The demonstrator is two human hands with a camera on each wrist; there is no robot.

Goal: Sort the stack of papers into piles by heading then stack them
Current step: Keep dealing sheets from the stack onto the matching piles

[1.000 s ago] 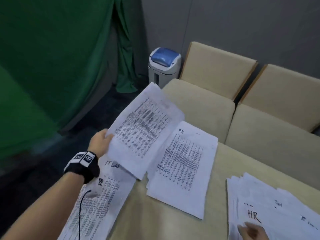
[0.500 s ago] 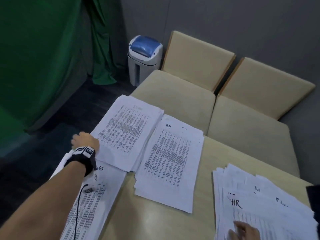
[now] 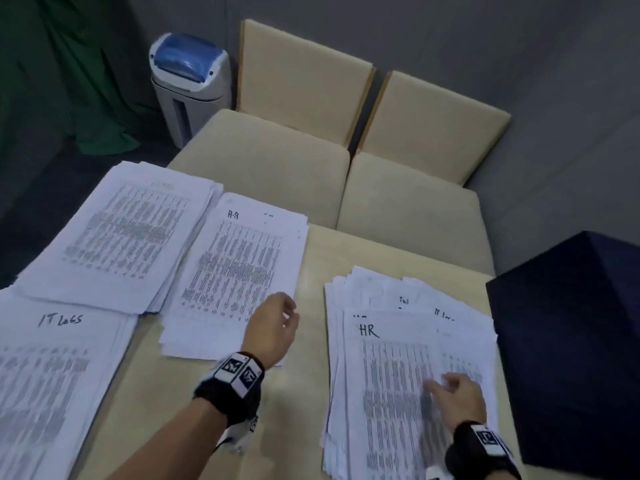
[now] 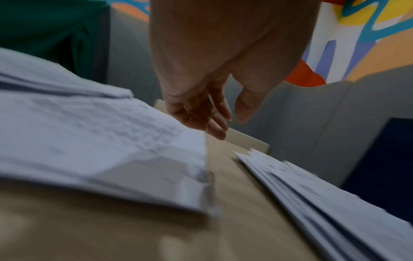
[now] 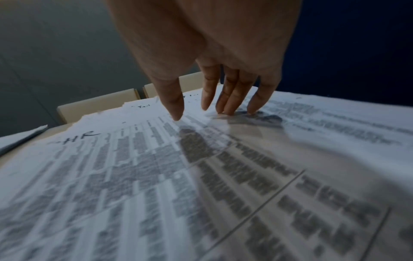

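Three sorted piles lie on the left of the table: one headed IT Logs (image 3: 59, 368) at the near left, a pile with a faint heading (image 3: 121, 233) behind it, and one headed HR (image 3: 239, 271) in the middle. The unsorted stack (image 3: 398, 382) sits at the right, its top sheet headed HR. My left hand (image 3: 277, 323) hovers empty, fingers relaxed, over the near right corner of the HR pile (image 4: 111, 141). My right hand (image 3: 453, 393) rests straight fingertips (image 5: 225, 107) on the top sheet of the unsorted stack (image 5: 156, 176).
A dark blue box (image 3: 571, 348) stands right of the unsorted stack. Two beige cushioned chairs (image 3: 277, 161) sit behind the table. A white and blue shredder bin (image 3: 190, 84) stands on the floor at the back left, beside a green curtain (image 3: 69, 81).
My left hand laid a sheet on the far left pile, let go, and swung right to the HR pile. My right hand stayed on the unsorted stack. The view tilted down and right.
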